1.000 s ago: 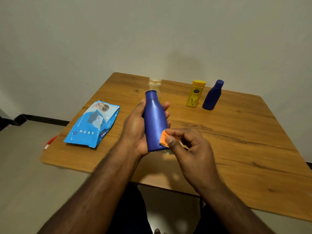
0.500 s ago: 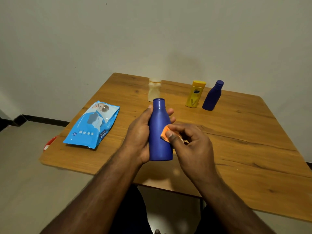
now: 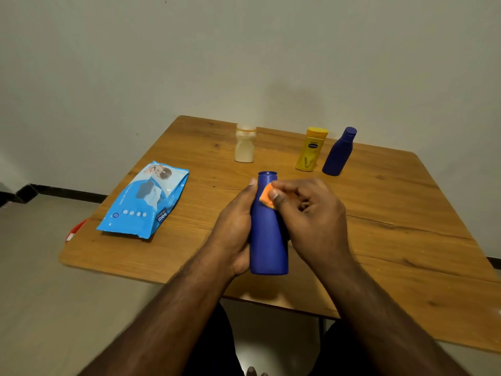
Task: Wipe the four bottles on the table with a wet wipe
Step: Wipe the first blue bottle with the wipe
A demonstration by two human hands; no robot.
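A: Where is the bottle being worked on?

B: The large blue bottle (image 3: pixel 268 234) is upright above the near edge of the bench (image 3: pixel 406 240), about midway along it; whether its base touches the wood, I cannot tell. The left hand (image 3: pixel 235 229) has its fingers closed around the body from the left, the thumb up along the neck.

A: And the wipe?

B: A small orange wipe (image 3: pixel 267 198) is pinched between the thumb and fingers of the right hand (image 3: pixel 311 215), pressed against the bottle's shoulder just under the cap. Both hands are closed, one on the bottle, one on the wipe.

A: So which step is this?

B: I judge it to be the wiping of this bottle, at the neck end. The other three stand along the far edge: a cream bottle (image 3: pixel 244 143) towards the far left, then a yellow bottle (image 3: pixel 311 149) and just beside it a small blue bottle (image 3: pixel 339 151) towards the far right. I can't say whether any has been wiped.

A: What does the next move call for?

B: Probably turning the bottle in the left hand so the wipe reaches the hidden side, with a firm hold since a wet surface may slip. The blue wipes pack (image 3: pixel 145 199) lies near the left edge, well apart from the hands.
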